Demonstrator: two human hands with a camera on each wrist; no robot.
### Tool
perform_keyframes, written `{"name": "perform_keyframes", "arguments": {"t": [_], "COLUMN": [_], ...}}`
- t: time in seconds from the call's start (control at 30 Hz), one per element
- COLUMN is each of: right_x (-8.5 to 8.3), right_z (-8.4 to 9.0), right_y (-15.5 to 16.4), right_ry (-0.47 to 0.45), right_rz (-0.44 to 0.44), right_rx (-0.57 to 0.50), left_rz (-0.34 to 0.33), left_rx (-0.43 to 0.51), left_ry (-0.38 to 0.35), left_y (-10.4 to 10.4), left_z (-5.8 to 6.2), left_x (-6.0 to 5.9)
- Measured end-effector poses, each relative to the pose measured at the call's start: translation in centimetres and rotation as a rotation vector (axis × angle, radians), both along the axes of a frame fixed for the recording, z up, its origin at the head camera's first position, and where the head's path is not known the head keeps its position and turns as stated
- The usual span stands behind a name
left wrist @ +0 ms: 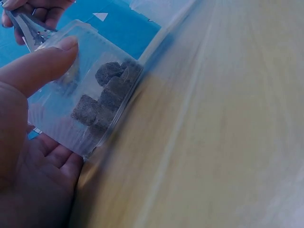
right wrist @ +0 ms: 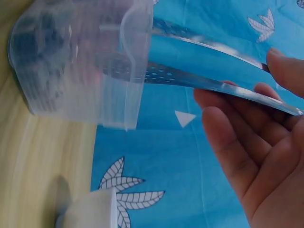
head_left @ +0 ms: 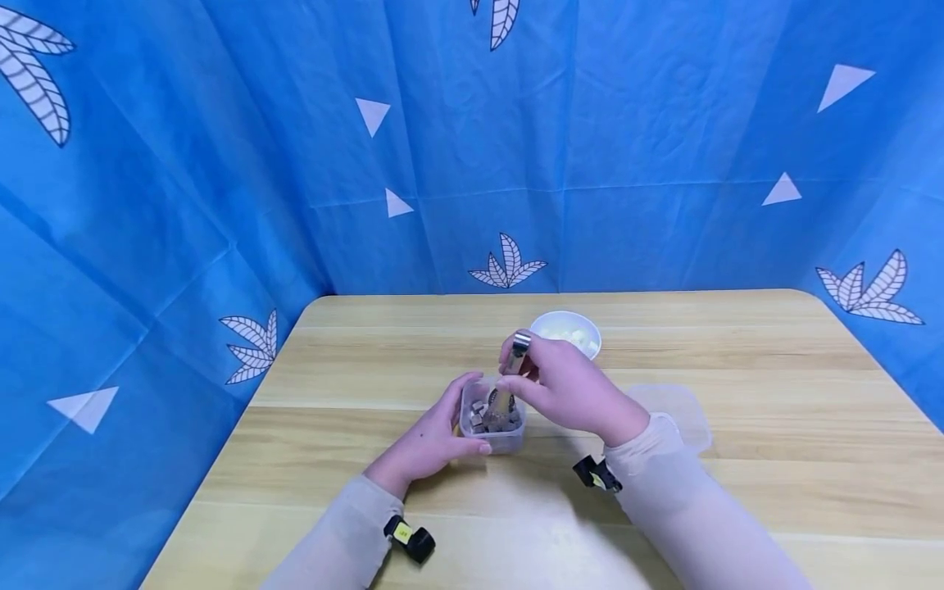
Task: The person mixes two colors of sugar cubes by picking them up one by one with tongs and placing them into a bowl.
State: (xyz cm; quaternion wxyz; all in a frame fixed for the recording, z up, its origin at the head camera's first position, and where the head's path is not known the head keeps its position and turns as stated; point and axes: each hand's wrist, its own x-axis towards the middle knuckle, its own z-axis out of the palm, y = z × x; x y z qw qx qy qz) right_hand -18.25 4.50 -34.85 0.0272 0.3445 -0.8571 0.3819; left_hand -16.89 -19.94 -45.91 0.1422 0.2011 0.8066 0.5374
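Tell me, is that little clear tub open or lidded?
Open. The metal tongs in the right hand reach down through the clear tub's top among dark cubes; no lid covers it.

1. I saw a light wooden surface point(head_left: 737, 369) with rounded far corners.
2. A small white bowl point(head_left: 566, 330) stood toward the far side of it, with pale contents I could not make out.
3. A clear plastic lid point(head_left: 678, 406) lay flat on the surface, nearer than the bowl and to its right.
4. A blue backdrop point(head_left: 221, 164) printed with white leaves and triangles hung behind and along both sides.
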Motion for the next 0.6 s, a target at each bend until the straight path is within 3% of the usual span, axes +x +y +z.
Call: {"name": "perform_keyframes", "arguments": {"t": [0.23, 0.6], "right_x": [0.1, 0.2], "right_z": [-0.7, -1.8], "right_y": [-0.9, -1.5], "right_ry": [0.081, 0.175], "right_rz": [0.047, -0.015], "right_rx": [0.096, 0.071], "left_rz": [-0.008, -0.012], "left_rx": [0.013, 0.04], "left_ry": [0.022, -0.007], "left_y": [0.1, 0.0], "left_z": [0.1, 0.0], "left_x": [-0.3, 0.0]}}
